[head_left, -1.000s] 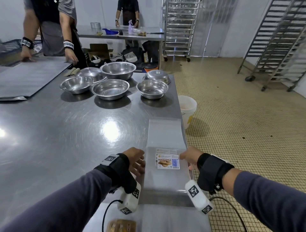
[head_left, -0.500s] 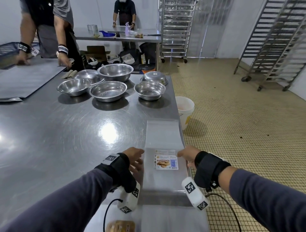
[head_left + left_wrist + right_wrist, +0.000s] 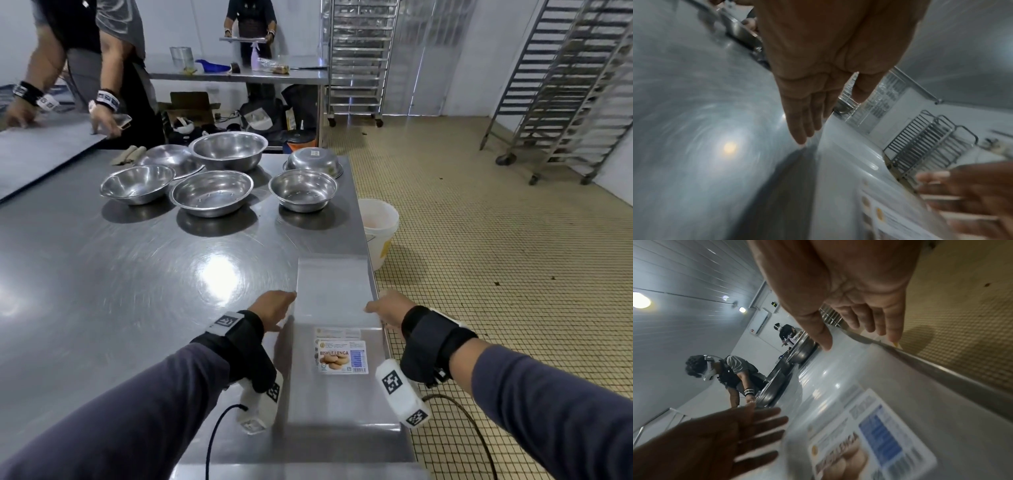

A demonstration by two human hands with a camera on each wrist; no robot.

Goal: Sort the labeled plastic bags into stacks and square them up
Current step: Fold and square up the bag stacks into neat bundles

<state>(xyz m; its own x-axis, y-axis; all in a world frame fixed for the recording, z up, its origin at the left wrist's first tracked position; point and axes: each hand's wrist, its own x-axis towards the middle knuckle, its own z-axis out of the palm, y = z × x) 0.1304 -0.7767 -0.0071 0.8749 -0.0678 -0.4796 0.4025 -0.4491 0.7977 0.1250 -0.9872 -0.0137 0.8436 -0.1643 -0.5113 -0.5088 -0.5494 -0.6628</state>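
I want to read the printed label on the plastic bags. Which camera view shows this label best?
The head view: the label faces the camera, sharp, with its heading and biscuit picture readable. The right wrist view shows it large but slanted and blurred. The left wrist view catches only a blurred strip at the lower edge.

Label (image 3: 343, 356) on clear plastic bag (image 3: 337, 342), lower centre of head view: reads "BISKUT LENGA", with biscuit picture, blue panel, barcode. Fine print illegible. Second label edge above it, unreadable. Wrist views: label text blurred.
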